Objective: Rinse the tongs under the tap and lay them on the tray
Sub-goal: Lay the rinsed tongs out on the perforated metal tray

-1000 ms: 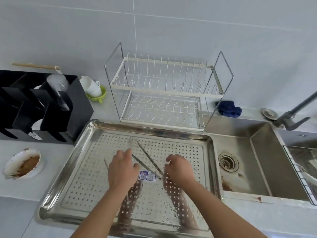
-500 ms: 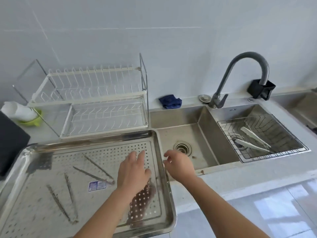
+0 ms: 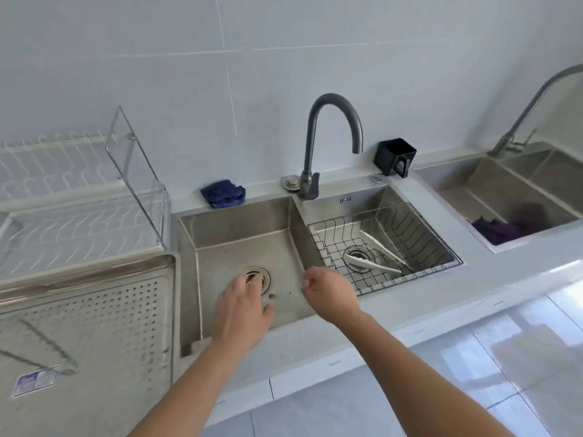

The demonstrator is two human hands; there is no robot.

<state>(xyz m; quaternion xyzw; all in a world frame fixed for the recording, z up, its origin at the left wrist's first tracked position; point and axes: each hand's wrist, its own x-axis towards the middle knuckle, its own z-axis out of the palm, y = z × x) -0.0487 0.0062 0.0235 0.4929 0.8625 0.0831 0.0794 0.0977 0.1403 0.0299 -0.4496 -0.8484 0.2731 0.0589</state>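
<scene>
Kitchen wash-up station. A pale surface (image 3: pixel 441 298) along a tiled wall (image 3: pixel 284 74) carries a double steel sink (image 3: pixel 239 234) served by a grey gooseneck tap (image 3: pixel 331 134). Just left of the left grip (image 3: pixel 241 310) lies a perforated steel tray (image 3: pixel 94 326), with a wire dish rack (image 3: pixel 79 197) behind it. Just right of the right grip (image 3: pixel 331 294) a wire basket (image 3: pixel 435 247) sits in the second basin. Farther right is another sink (image 3: pixel 492 190) with its own tap (image 3: pixel 530 111).

Both hands off tray (image 3: pixel 94 269): left hand (image 3: pixel 239 310), right hand (image 3: pixel 331 294) now over left sink basin (image 3: pixel 239 234), empty.
</scene>
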